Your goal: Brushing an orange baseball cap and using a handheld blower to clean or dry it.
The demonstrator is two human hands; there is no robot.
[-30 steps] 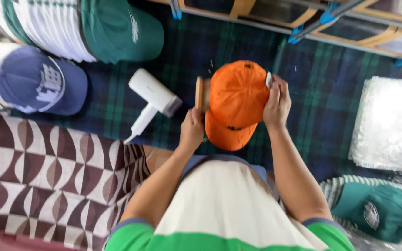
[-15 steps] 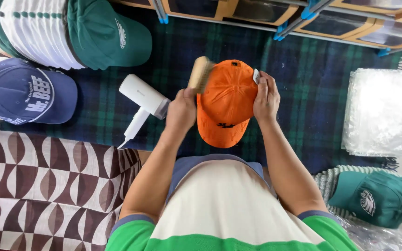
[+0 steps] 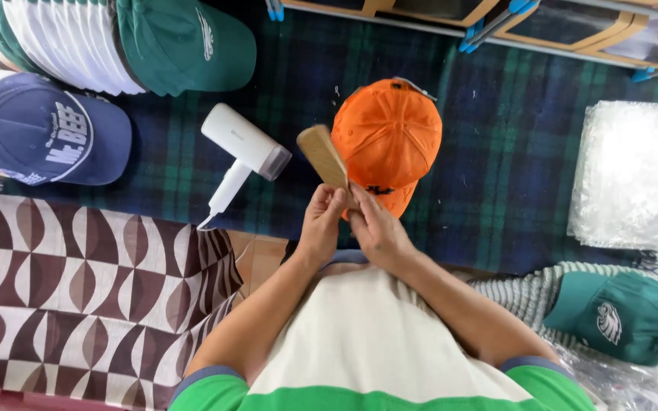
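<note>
An orange cap [image 3: 391, 137] lies on a dark green and blue plaid blanket [image 3: 496, 152], its brim toward me. A wooden brush [image 3: 323, 156] points up and away over the cap's left side. My left hand [image 3: 321, 224] grips the brush's handle end. My right hand [image 3: 375, 228] is pressed against the left hand at the same handle end, with fingers folded around it. Neither hand touches the cap's crown.
A white hair dryer [image 3: 241, 152] lies left of the cap. A navy cap [image 3: 47, 141] and a stack of green caps [image 3: 184, 42] sit at upper left. A clear plastic bag pile [image 3: 634, 175] is right, another green cap [image 3: 618, 316] lower right, and a brown patterned cloth [image 3: 78, 281] lower left.
Both hands let go of the orange cap and drew back toward me. The cap now rests on the blanket. The brush came away from the cap's side, and both hands now hold its handle.
</note>
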